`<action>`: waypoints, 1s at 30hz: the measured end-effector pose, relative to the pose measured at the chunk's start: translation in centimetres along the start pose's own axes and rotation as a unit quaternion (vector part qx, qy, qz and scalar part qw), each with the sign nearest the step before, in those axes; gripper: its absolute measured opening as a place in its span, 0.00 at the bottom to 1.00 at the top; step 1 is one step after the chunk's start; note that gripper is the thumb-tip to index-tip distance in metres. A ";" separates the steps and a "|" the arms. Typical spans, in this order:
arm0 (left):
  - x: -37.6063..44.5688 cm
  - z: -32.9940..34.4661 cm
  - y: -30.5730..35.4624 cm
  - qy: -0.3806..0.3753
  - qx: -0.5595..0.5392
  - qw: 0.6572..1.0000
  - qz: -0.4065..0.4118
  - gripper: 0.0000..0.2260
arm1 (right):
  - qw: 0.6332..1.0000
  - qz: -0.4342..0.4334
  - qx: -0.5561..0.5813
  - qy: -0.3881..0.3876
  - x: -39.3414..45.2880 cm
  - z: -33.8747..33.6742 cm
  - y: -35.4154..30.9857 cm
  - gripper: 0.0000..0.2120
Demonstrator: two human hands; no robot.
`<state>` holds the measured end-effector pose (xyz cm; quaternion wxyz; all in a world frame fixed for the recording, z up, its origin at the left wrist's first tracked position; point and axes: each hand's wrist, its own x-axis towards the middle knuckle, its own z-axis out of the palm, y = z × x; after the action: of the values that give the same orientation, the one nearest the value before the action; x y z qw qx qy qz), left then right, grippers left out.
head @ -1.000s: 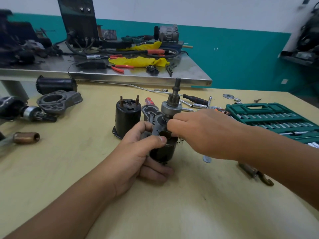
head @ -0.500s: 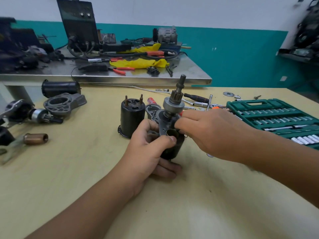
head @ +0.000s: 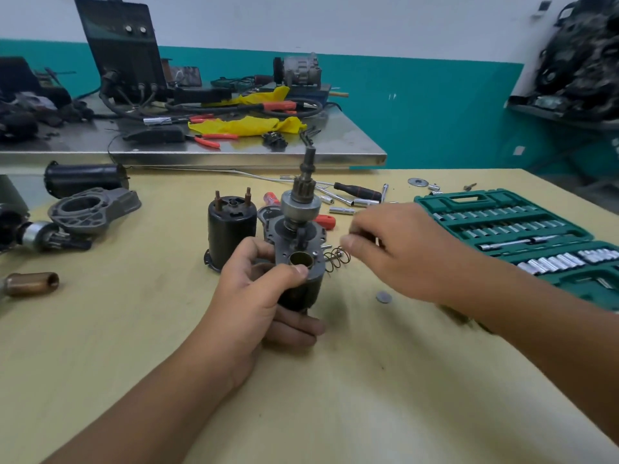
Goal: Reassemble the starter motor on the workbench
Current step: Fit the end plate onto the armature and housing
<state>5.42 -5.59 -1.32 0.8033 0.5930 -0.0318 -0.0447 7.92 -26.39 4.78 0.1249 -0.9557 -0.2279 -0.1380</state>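
Starter motor held upright mid-assembly

At frame centre the left hand (head: pixel 258 289) grips the starter motor (head: pixel 299 259) upright on the tabletop (head: pixel 134 329), likely steadying it; just right, a spring (head: pixel 338 259); the blurred right hand (head: pixel 398 252) hovers, fingers loosely curled, grip unclear.

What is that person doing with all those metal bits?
They are putting a starter motor back together on a workbench. The left hand grips the motor upright. The right hand is beside it, near a small wire spring; I cannot tell whether it holds the spring. A green socket set lies open on the right.
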 end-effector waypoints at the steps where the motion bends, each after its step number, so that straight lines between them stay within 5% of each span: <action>1: 0.1 -0.2 0.0 0.003 -0.005 1.000 0.004 0.13 | 0.997 0.056 0.052 0.002 -0.4 0.0 1.0 0.10; 5: 0.7 -0.5 -0.1 0.014 -0.001 1.000 0.021 0.09 | 0.973 0.163 0.164 -0.012 -2.6 1.3 3.6 0.10; 10: 1.1 0.0 -0.4 0.027 0.033 0.998 0.048 0.09 | 0.893 0.224 0.330 0.209 -2.5 0.0 5.6 0.18; 13: 1.5 0.8 -0.6 0.042 0.056 0.996 0.058 0.10 | 0.895 0.285 0.326 0.109 -0.7 -1.5 5.9 0.22; 16: 1.6 1.4 -0.7 0.064 0.068 0.994 0.064 0.12 | 0.949 0.186 0.255 -0.001 0.3 -0.7 3.6 0.10; 20: 1.3 2.0 -1.0 0.076 0.094 0.989 0.083 0.13 | 0.992 0.005 0.126 -0.023 0.6 0.9 1.0 0.07; 30: 1.2 2.0 -0.9 0.074 0.108 0.988 0.082 0.10 | 0.988 -0.045 0.147 0.035 0.8 1.6 1.2 0.16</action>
<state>6.39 -7.91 -1.63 0.7354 0.6736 -0.0252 0.0689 9.52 -26.65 3.33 0.2650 -0.9105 -0.2840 -0.1415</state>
